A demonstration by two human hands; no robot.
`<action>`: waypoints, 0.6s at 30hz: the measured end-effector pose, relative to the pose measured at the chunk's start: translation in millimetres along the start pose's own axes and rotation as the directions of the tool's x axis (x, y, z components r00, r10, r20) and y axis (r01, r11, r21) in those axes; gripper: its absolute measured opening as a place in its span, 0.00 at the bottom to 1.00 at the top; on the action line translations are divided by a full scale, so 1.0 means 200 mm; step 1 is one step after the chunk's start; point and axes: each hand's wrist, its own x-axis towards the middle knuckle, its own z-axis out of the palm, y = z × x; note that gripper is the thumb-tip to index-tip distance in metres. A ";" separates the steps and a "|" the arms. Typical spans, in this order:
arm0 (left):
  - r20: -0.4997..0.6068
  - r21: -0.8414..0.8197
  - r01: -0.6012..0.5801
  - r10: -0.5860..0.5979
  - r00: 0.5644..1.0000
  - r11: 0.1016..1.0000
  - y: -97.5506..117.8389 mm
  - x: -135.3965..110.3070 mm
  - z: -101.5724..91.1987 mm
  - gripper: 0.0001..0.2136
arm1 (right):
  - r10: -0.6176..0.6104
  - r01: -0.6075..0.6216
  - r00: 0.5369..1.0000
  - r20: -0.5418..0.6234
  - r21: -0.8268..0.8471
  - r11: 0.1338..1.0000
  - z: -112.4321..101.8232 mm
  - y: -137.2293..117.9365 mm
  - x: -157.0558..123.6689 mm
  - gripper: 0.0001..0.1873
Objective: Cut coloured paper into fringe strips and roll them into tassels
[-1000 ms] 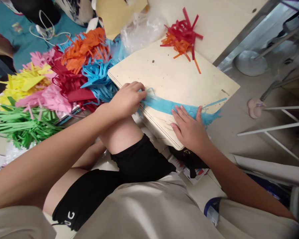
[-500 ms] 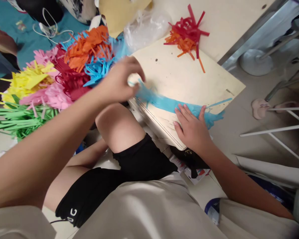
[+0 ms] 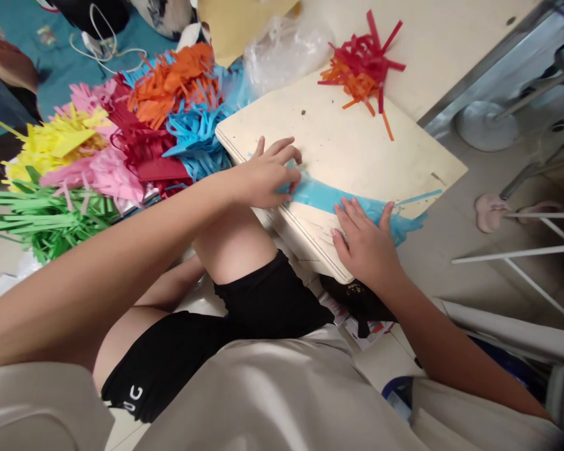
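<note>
A light-blue strip of fringed paper [image 3: 322,195] lies across a pale wooden board [image 3: 352,138]. Its fringed end [image 3: 407,228] hangs near the right edge of the board. My left hand [image 3: 272,172] is at the strip's left end, its fingers spread and bent with the tips on the paper. That end is partly hidden under the fingers. Flat on the strip's right part rests my right hand [image 3: 366,241], fingers stretched out and thumb apart.
Red and orange paper shreds [image 3: 364,66] lie on the board's far side, near a clear plastic bag [image 3: 286,53]. To the left are heaps of fringed paper: orange [image 3: 173,81], blue [image 3: 197,138], yellow [image 3: 51,141] and green [image 3: 47,216]. Another person's hand [image 3: 9,59] shows at upper left.
My left hand has come down and to the right, from above the strip's left end onto it. My right hand has stayed flat on the strip. The view has shifted slightly.
</note>
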 end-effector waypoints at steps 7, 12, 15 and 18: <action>0.010 0.037 -0.095 0.094 0.995 0.995 0.05 0.01 0.04 0.11 | 0.001 0.000 1.000 0.022 -0.074 0.997 -0.01 0.01 -0.01 0.32; 0.021 0.060 -0.056 0.055 0.998 0.997 0.00 -0.01 0.00 0.11 | -0.018 0.018 1.000 0.001 -0.054 0.998 -0.01 0.04 -0.03 0.31; 0.015 0.035 0.046 -0.046 0.999 0.998 -0.17 -0.05 -0.05 0.15 | -0.022 0.022 1.000 -0.008 -0.032 0.999 -0.02 0.04 -0.03 0.31; -0.044 0.091 0.180 -0.177 0.983 0.979 -0.37 -0.11 -0.11 0.19 | -0.015 0.015 1.000 -0.007 -0.017 1.000 -0.02 0.04 -0.03 0.31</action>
